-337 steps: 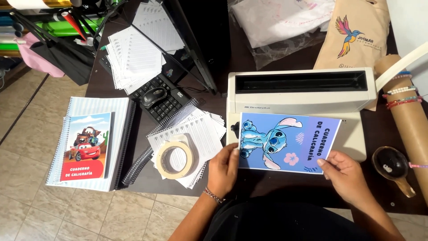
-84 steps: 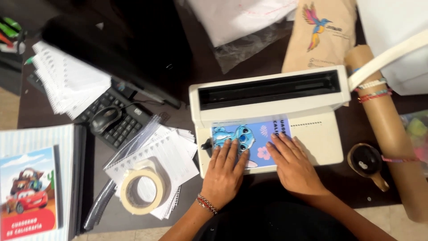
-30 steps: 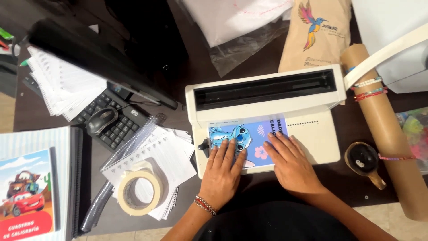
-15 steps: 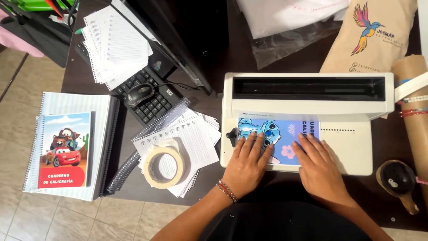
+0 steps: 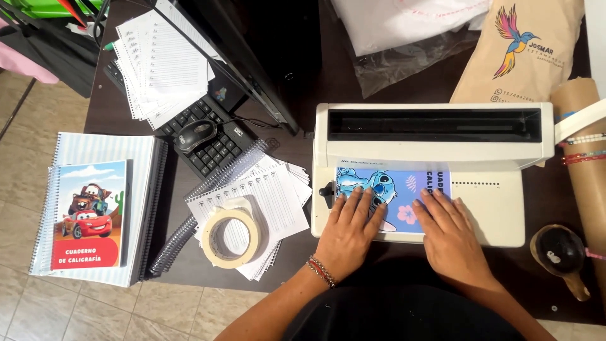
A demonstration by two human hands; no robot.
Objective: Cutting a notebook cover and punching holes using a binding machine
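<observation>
Head view: a person stands at a dark tabletop [image 5: 303, 120], both hands down flat.
Left hand [image 5: 349, 228]: grip wide, fingers spread, palm pressing the blue cartoon cover [image 5: 392, 197].
Right hand [image 5: 449, 235]: grip wide too, flat on the cover's right part.
Cover: lies on the bed of the white binding machine [image 5: 435, 148], its top edge pushed under the slot.
Left of machine: tape roll [image 5: 231, 237] on punched lined sheets [image 5: 268, 196].
Farther: keyboard [image 5: 202, 136], mouse [image 5: 196, 132].
</observation>
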